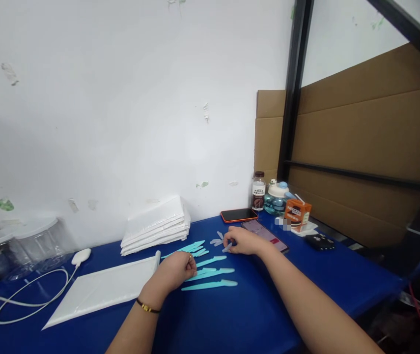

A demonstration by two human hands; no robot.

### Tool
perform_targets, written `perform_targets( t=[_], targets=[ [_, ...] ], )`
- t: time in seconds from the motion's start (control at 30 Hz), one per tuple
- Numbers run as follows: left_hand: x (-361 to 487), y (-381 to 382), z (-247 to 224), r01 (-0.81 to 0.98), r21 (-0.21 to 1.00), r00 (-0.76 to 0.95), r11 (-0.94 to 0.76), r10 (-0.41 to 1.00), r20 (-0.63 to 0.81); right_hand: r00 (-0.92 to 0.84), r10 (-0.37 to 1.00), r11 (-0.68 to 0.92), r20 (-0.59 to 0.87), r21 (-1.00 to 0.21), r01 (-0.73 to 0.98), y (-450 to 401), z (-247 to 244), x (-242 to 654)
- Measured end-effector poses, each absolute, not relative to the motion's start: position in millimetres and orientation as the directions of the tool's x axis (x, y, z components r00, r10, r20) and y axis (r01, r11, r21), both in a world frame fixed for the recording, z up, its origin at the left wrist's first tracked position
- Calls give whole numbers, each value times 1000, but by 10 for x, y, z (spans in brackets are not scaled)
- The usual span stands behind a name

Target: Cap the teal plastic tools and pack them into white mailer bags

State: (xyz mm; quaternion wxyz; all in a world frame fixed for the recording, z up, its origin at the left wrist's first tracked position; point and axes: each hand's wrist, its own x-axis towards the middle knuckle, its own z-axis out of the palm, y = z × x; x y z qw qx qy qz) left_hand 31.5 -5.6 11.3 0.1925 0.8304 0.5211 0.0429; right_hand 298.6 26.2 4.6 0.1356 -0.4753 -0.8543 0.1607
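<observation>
Several turquoise eyebrow razors [210, 285] lie fanned out on the blue tabletop, some partly covered by my left hand [176, 271]. The fingers of that hand are curled closed over the razors' handle ends; whether they grip one is hidden. More razors [195, 247] are bunched just behind it. To the right, my right hand [244, 240] pinches thumb and fingers together at a small clear blade cap [227, 248]. A few more clear caps [216, 241] lie beside its fingertips.
White padded mailers [156, 223] are stacked against the wall, with a single mailer [102, 285] at front left. A white cable [33, 302] and clear tubs [36, 241] are further left. Two phones [238, 215], a bottle [258, 191], a jug [276, 199] and a drink carton [298, 215] stand or lie right.
</observation>
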Motion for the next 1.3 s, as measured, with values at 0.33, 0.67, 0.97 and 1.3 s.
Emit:
perform_targets(
  t=[0.33, 0.67, 0.97, 1.3],
  targets=[
    [408, -87, 169, 817, 381, 457, -433, 889, 30, -489, 872, 452, 21, -418, 788, 278, -14, 2932],
    [394, 16, 47, 836, 369, 424, -407, 905, 36, -524, 844, 502, 114, -513, 697, 326, -69, 2896],
    [468, -3, -2, 835, 361, 430, -415, 902, 41, -567, 820, 496, 76, -588, 639, 289, -43, 2877],
    [555, -3, -71, 786, 407, 495, -465, 868, 35, -624, 779, 519, 63, -623, 586, 262, -85, 2716]
  ],
)
